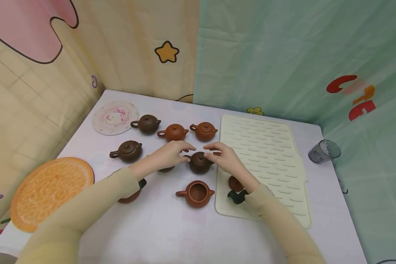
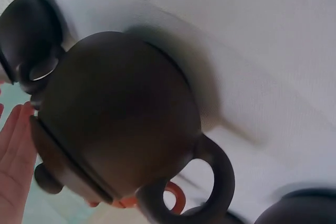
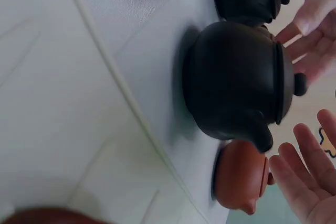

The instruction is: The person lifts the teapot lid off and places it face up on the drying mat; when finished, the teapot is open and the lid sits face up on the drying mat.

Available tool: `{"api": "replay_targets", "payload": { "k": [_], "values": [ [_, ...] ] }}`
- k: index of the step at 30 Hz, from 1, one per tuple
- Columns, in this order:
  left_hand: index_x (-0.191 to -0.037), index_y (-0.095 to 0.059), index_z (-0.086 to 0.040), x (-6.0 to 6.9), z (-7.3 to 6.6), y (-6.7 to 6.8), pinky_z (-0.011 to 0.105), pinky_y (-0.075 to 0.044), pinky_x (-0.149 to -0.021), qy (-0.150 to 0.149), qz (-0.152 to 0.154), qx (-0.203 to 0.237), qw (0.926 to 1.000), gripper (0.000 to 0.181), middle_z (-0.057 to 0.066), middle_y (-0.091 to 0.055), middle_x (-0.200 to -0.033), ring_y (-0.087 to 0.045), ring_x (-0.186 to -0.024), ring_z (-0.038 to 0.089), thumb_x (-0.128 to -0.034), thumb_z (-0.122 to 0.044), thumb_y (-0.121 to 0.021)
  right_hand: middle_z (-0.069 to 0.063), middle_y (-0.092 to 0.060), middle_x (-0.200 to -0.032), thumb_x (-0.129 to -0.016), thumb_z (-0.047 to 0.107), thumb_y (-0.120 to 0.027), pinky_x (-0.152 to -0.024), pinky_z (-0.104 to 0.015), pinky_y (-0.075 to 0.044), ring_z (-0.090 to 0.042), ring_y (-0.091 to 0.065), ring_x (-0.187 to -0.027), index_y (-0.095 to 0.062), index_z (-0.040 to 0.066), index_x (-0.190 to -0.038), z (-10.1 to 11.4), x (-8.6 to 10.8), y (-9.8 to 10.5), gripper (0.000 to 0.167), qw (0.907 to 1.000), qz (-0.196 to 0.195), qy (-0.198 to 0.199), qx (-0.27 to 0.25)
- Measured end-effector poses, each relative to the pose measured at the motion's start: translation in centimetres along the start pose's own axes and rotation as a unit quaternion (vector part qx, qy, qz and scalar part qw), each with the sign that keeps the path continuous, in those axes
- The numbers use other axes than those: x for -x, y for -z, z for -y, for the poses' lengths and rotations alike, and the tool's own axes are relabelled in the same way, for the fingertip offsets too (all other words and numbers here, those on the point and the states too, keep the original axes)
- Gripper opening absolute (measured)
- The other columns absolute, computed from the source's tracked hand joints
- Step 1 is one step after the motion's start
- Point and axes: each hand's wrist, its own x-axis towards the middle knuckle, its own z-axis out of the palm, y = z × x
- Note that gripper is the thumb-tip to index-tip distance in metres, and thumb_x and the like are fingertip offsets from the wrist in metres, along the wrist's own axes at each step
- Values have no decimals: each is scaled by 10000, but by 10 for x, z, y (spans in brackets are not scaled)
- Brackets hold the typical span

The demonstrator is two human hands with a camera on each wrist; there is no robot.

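A lidded dark brown teapot stands upright on the table between both hands. My left hand is by its handle side, fingers loosely extended. On the spout side, my right hand has its fingers spread; in the right wrist view these fingers are apart from the teapot. Another dark teapot looms large in the left wrist view, partly hidden under the left hand in the head view. Nearer the front sits a reddish-brown teapot without a lid, its inside visible.
Behind the hands stand reddish teapots and dark teapots. A round brown piece lies on the cream ridged mat. A glass, a pizza-patterned mat and a pink round mat lie farther out.
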Motion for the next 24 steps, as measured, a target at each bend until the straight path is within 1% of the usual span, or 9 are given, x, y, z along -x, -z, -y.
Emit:
{"api": "replay_targets", "payload": {
  "k": [4,7,10,13,16,20,24],
  "values": [
    [-1296,-636,-88,-9,6,-5,372,-532,-925,45,244,93,9996,411,74,-686,-1235,-655,-1117,221,-896,-127,-722,-118,-640,-1245,-923,145,-684,-1016,-401,-498,-265,-581,-1222,-676,54,-1210,1,-6,-9,301,9997,215,97,104],
    [-1278,-650,-95,-13,8,-7,360,-543,-889,-25,302,63,9995,387,76,-711,-1174,-669,-1083,212,-896,-98,-715,-123,-647,-1217,-913,114,-691,-990,-382,-516,-267,-601,-1182,-687,51,-1189,1,-8,-12,284,9991,320,138,237],
    [-1259,-667,-108,-15,8,-8,355,-546,-875,-112,293,-12,9995,360,69,-723,-1142,-675,-1062,205,-902,-80,-703,-117,-653,-1196,-905,103,-701,-964,-361,-531,-259,-620,-1146,-699,56,-1172,1,-9,-13,272,9986,352,144,355],
    [-1251,-677,-121,-15,7,-9,353,-544,-876,-101,299,-68,9995,348,61,-726,-1139,-674,-1058,198,-906,-82,-698,-111,-662,-1179,-893,109,-720,-952,-351,-537,-249,-632,-1124,-712,59,-1147,0,-10,-15,259,9984,336,137,423],
    [-1245,-686,-119,-16,7,-8,350,-543,-876,2,322,-46,9995,342,56,-728,-1146,-674,-1059,194,-905,-85,-699,-100,-671,-1164,-879,118,-740,-946,-342,-539,-240,-636,-1115,-730,65,-1101,-1,-11,-16,228,9981,308,139,506],
    [-1226,-697,-102,-16,7,-7,326,-542,-832,-14,297,-78,9995,326,58,-735,-1130,-681,-1018,178,-901,-87,-703,-93,-687,-1148,-865,121,-757,-938,-334,-543,-237,-643,-1117,-752,75,-1036,-1,-12,-17,178,9981,189,158,573],
    [-1217,-701,-92,-16,9,-7,293,-530,-768,-62,273,-86,9996,321,67,-739,-1116,-677,-949,156,-897,-80,-706,-85,-705,-1137,-852,131,-769,-925,-335,-548,-234,-652,-1115,-763,91,-1011,1,-13,-16,164,9978,101,170,631]
  ]
}}
